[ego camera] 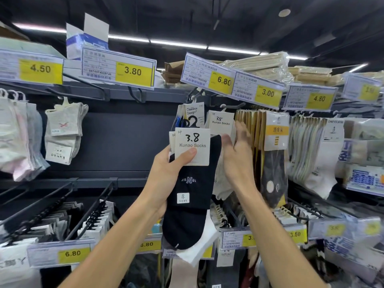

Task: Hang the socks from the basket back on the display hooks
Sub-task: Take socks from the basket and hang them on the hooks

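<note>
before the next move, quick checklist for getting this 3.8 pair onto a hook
1. Grip on the dark socks: ok, left hand holds them, thumb on the 3.8 card.
2. Right hand free: ok, open and empty, beside the socks.
3. Price match: ok, a 3.80 tag sits upper left; the tags directly above read 6.80 and 3.00.
4. Room under that tag: ok, the hook below it looks bare.
5. Hanger loop on the card: cannot tell, its top edge blends into the packs behind.
6. Extra pairs held behind: cannot tell, though more cards and a white sock peek out.
</note>
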A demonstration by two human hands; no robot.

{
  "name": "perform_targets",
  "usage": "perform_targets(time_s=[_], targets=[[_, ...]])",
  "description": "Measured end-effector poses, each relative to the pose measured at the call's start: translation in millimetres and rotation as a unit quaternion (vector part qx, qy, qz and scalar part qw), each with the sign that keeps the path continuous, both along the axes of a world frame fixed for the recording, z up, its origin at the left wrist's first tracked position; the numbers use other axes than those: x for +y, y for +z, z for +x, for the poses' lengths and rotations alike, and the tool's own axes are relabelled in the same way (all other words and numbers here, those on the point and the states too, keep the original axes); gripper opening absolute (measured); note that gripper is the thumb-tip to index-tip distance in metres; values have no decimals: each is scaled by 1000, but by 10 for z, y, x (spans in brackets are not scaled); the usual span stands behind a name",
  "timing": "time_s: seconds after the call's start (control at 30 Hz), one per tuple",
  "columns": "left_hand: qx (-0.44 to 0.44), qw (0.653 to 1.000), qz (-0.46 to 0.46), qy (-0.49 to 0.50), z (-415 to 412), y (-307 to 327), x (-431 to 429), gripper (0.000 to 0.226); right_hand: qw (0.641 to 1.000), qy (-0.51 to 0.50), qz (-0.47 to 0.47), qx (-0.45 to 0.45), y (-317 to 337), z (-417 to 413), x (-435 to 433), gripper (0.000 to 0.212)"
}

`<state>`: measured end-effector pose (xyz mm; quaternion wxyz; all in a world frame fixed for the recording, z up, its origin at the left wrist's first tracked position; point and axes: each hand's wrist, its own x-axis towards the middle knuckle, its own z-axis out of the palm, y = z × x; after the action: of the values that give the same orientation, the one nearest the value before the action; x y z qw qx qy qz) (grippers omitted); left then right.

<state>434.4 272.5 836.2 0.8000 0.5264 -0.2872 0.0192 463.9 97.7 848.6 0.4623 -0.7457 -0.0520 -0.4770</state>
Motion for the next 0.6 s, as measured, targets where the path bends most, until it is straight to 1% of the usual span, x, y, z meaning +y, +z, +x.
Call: perform_targets(time_s=[0.03,0.07,0.13,0.17,0.2,0.27,0.33,0.4,0.43,0.47,0.5,0.53,0.57,0.6], targets=[[-6,1000,3,2,2,-3,-15,19,999,39,12,-23,-37,-144,41,46],[-16,1000,5,3,3,-4,-39,20,993,108,32,-38,-54,-282,82,43],[-40,999,9,2,-8,-1,-102,22,971,230,50,-36,-54,-477,132,35],[-51,999,9,0,-17,0,-136,23,967,252,36,-33,-41,-538,144,31],[-63,998,8,-4,-25,-2,-166,23,968,248,16,-34,-23,-577,139,30],[-93,995,20,-16,-29,-21,-216,24,973,225,-4,-44,-5,-614,91,35],[-134,989,58,-14,-11,-67,-240,22,978,198,21,-56,-6,-606,-14,37],[-174,974,140,28,33,-170,-231,17,986,138,68,-64,8,-550,-130,34],[-187,961,198,54,55,-240,-222,15,989,104,86,-68,25,-512,-186,34],[-202,937,274,81,75,-317,-209,15,990,71,96,-73,53,-471,-235,33],[-220,899,364,109,84,-394,-201,17,992,42,97,-74,89,-428,-276,33],[-241,848,453,135,81,-470,-196,23,993,19,91,-69,127,-381,-309,34],[-255,799,522,156,68,-537,-199,30,995,4,85,-60,161,-329,-332,36],[-261,762,568,170,53,-589,-208,35,996,-6,77,-50,193,-272,-350,38]])
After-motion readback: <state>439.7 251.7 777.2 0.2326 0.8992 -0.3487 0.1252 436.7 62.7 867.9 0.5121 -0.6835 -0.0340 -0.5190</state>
